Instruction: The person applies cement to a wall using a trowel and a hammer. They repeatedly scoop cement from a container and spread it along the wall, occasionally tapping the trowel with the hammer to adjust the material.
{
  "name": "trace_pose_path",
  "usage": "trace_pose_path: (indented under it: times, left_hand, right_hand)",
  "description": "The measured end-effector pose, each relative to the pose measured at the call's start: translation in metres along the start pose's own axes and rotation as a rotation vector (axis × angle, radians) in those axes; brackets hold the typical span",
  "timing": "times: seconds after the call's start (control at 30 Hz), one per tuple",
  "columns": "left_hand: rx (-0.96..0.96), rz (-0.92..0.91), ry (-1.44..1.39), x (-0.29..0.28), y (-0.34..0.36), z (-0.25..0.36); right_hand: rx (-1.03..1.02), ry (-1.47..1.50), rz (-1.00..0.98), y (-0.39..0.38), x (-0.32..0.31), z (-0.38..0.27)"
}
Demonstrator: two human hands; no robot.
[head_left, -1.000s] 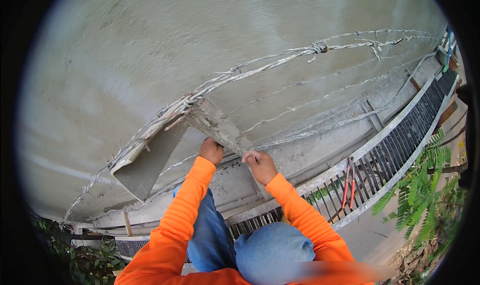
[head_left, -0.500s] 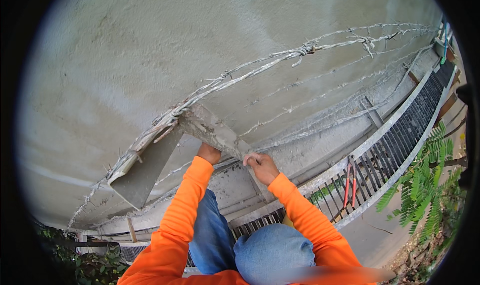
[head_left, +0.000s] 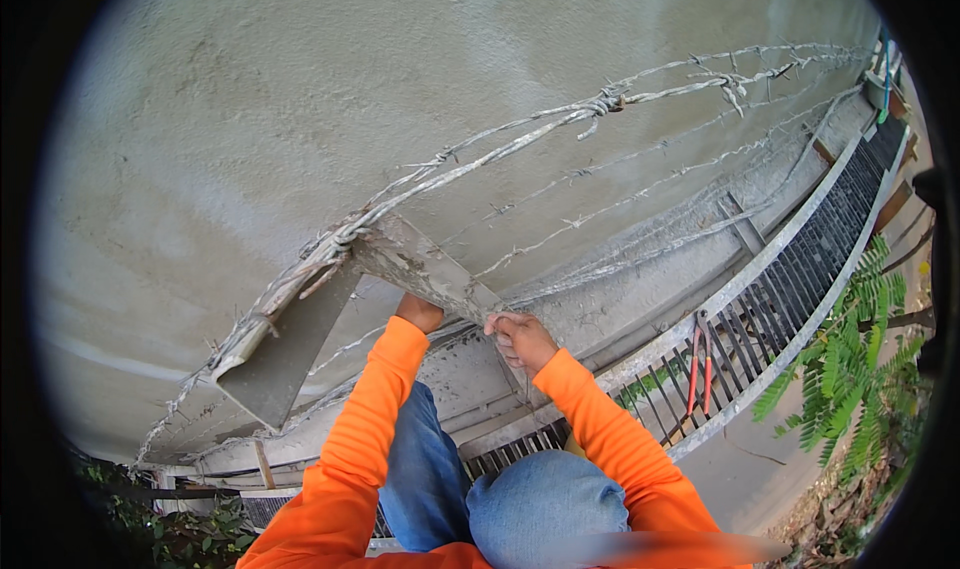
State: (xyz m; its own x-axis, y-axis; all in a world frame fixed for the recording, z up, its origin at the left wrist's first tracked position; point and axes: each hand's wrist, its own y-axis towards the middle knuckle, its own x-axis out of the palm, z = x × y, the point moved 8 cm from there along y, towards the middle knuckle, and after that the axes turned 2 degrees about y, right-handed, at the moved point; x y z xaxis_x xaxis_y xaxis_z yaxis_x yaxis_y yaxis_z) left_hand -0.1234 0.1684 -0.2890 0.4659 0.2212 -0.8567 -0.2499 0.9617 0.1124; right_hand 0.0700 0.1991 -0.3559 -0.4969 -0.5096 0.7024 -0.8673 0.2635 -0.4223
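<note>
An angled metal post (head_left: 425, 262), weathered and crusted with grey, slants across the middle. Its upper end meets a bundle of rusty barbed wire (head_left: 345, 237). My left hand (head_left: 420, 313) reaches in behind the post, with its fingers hidden there. At the post's lower right edge, my right hand (head_left: 522, 340) is closed, thumb against curled fingers; what it pinches is too small to make out. Thin wires (head_left: 560, 291) run behind the post close to this hand. A flat grey sheet-like piece (head_left: 285, 364) hangs under the wire bundle on the left.
A rough plaster wall (head_left: 250, 109) rises ahead, with barbed wire strands (head_left: 590, 171) along it. Red-handled cutters (head_left: 699, 369) rest on the metal fence bars (head_left: 765, 324) at right. Green leaves (head_left: 835, 369) stand beyond the fence, and my jeans-clad knee (head_left: 548, 499) is below my hands.
My right hand has rolled slightly, so more of its curled fingers show. My left hand stays behind the post. The view has shifted a little.
</note>
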Motion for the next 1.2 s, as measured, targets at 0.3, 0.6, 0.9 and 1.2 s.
trace_pose_path:
  times: [0.3, 0.6, 0.9, 1.2]
  left_hand:
    - [-0.06, 0.0, -0.032, 0.001, 0.0, -0.001]
    - [-0.019, 0.029, -0.028, 0.0, 0.002, -0.002]
    - [-0.049, -0.176, -0.133, 0.011, 0.008, -0.027]
    - [-0.061, -0.227, -0.2, 0.013, 0.016, -0.023]
  right_hand:
    - [0.009, 0.167, 0.02, 0.001, -0.006, -0.005]
    - [-0.072, 0.242, -0.008, 0.008, -0.013, -0.008]
    - [-0.618, -0.598, 0.345, 0.04, -0.004, -0.014]
    - [-0.454, -0.453, 0.347, 0.068, 0.001, -0.009]
